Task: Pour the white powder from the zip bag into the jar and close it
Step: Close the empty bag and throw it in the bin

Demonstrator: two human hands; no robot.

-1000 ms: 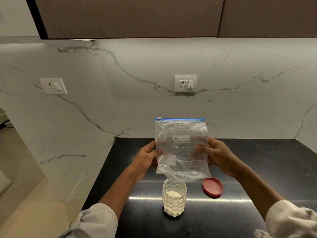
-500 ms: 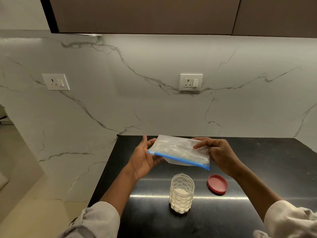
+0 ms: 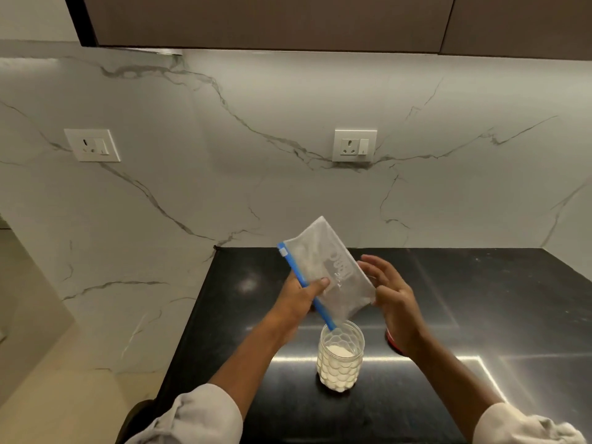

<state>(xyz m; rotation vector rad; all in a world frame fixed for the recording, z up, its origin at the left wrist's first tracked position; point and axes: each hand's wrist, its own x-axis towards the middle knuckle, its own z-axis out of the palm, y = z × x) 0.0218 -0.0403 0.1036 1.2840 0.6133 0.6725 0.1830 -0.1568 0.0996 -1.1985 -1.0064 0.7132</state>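
A clear zip bag [image 3: 323, 267] with a blue zip strip is tilted above the jar, one corner of its zip edge dipping into the jar's mouth. My left hand [image 3: 301, 298] grips the bag at the zip strip. My right hand [image 3: 389, 293] is spread open just right of the bag, its fingers near the bag's side. The clear honeycomb-patterned jar [image 3: 340, 360] stands open on the black counter [image 3: 464, 315], partly filled with white powder. Its red lid [image 3: 392, 342] lies to the right, mostly hidden behind my right wrist.
A white marble wall with two sockets [image 3: 354, 145] rises behind the counter. Dark cabinets [image 3: 272, 20] hang overhead. The counter's left edge [image 3: 195, 315] drops off to a pale floor.
The bag turned from lying flat between both hands to a steep tilt with its zip corner in the jar's mouth. My right hand let go of it and opened.
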